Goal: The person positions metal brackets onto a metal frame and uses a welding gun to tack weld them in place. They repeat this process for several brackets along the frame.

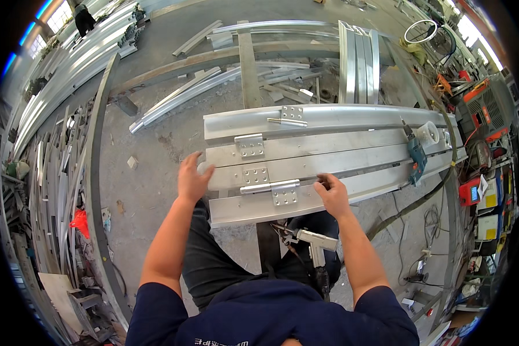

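Observation:
Several long silver metal profiles (305, 158) lie side by side across a stand in front of me. My left hand (194, 179) is at their left ends, thumb and fingers apart, holding nothing. Above the nearest profile (236, 210), my right hand (333, 195) has its fingers loosely bent and apart, with nothing visible in them. Left of it lies a metal hinge (284, 195) with drilled plates and a round barrel. A second hinge (250, 146) and a third hinge (292, 113) rest on the farther profiles. Below the near profile is a pale pistol-shaped tool (317, 240).
A teal power drill (416, 154) and a white spool (427, 134) lie on the profiles' right part. A thick hose (409, 209) curves beneath. Upright profiles (358, 66) stand at the far right. Metal offcuts (184, 95) lie on the floor; an orange-grey machine (485, 106) stands right.

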Demonstrator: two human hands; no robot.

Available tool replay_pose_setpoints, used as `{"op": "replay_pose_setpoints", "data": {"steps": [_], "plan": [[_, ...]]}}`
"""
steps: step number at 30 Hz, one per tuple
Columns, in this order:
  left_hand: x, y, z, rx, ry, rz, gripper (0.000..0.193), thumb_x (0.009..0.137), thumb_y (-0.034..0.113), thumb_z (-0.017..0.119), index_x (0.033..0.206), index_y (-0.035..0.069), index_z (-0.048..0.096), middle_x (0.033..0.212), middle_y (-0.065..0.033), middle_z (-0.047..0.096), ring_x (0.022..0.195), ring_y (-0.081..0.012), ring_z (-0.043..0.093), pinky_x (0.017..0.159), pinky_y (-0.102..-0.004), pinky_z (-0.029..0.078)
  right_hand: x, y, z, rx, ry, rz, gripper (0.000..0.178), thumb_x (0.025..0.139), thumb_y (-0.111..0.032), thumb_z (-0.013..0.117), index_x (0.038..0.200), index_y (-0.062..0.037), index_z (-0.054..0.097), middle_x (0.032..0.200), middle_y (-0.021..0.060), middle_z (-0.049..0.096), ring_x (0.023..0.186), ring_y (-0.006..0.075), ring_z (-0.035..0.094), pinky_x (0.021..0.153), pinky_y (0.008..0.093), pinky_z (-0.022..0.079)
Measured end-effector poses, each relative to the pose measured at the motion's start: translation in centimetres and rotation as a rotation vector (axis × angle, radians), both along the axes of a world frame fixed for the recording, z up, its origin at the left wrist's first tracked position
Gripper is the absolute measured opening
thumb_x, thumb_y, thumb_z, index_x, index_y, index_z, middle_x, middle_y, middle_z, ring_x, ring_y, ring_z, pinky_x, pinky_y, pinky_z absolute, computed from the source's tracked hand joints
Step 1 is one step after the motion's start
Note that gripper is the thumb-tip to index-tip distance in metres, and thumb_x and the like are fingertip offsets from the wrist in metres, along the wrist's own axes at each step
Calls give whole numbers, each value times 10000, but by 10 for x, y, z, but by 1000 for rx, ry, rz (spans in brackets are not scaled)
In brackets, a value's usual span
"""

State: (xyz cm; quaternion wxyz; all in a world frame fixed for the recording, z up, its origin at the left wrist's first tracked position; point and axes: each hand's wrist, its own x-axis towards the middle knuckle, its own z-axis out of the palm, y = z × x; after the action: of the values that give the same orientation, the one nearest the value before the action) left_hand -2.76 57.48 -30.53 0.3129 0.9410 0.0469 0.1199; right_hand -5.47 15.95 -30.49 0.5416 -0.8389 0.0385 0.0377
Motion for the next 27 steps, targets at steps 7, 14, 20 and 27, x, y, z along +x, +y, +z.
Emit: {"op": "replay_pose_setpoints", "data": {"steps": [7, 14, 20, 27], "plan": [[51, -57, 10, 28, 146, -277, 589, 842, 334, 739, 1322, 39, 566, 1374, -155, 557, 1310, -337, 475, 1113, -425, 374, 36, 31, -3, -214, -78, 132, 421, 835, -239, 742, 1166, 5, 653, 1062, 132, 686, 899, 251, 655, 805, 365, 524], [58, -40, -10, 53, 136, -170, 598, 840, 320, 736, 1329, 33, 547, 1411, -168, 519, 1327, -352, 455, 1118, -438, 363, 103, 24, 1, -389, -167, 93, 516, 809, -252, 760, 1231, 6, 611, 1178, 165, 632, 1059, 311, 614, 914, 403, 495], [-23, 36, -38, 48, 145, 123, 586, 825, 311, 744, 1292, 12, 553, 1349, -222, 539, 1300, -387, 466, 1101, -463, 368, 193, 38, -1, -577, -324, 109, 765, 764, -283, 797, 1393, 4, 471, 1400, 197, 498, 1314, 371, 454, 1099, 434, 395], [-133, 64, -83, 96, 231, 381, 433, 825, 323, 718, 1124, 20, 638, 1248, -157, 590, 1212, -350, 514, 1030, -465, 406, 250, 57, -2, -890, -206, 426, 865, 726, -253, 821, 1455, -16, 418, 1441, 198, 458, 1355, 365, 416, 1126, 420, 386]]}}
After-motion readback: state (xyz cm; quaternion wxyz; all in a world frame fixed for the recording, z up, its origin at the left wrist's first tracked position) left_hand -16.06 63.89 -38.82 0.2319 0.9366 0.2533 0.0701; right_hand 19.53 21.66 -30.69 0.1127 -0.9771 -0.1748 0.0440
